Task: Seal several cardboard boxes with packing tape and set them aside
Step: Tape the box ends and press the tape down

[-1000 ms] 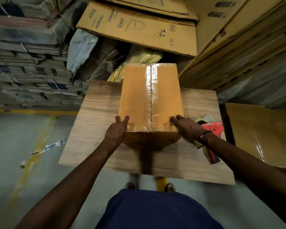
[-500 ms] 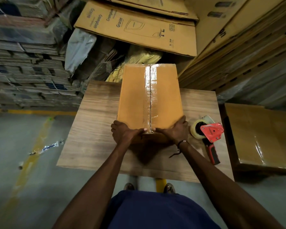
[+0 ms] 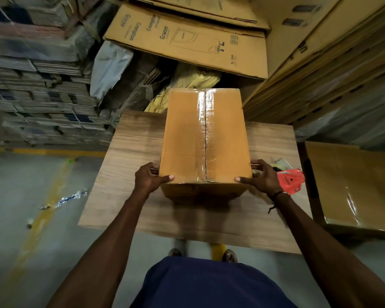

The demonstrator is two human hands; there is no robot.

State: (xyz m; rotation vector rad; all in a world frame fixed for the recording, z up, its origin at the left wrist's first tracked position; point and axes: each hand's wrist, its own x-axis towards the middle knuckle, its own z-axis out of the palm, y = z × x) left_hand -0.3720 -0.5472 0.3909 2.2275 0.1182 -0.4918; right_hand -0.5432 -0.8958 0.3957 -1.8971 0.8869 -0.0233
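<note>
I saw the cardboard box (image 3: 203,141) on the wooden table (image 3: 129,156), clear tape (image 3: 202,121) already along its top seam, so sealing looked done and setting aside remained. My left hand (image 3: 148,178) and right hand (image 3: 261,178) gripped its near corners, fingers curled round the sides. A red tape dispenser (image 3: 290,180) lay just beside. Flattened cartons (image 3: 187,41) behind read "Crompton" and "Gracee".

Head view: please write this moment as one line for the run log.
box: top seam taped, on table | left hand: grips left side | right hand: grips right side | tape dispenser: on table, right
</note>
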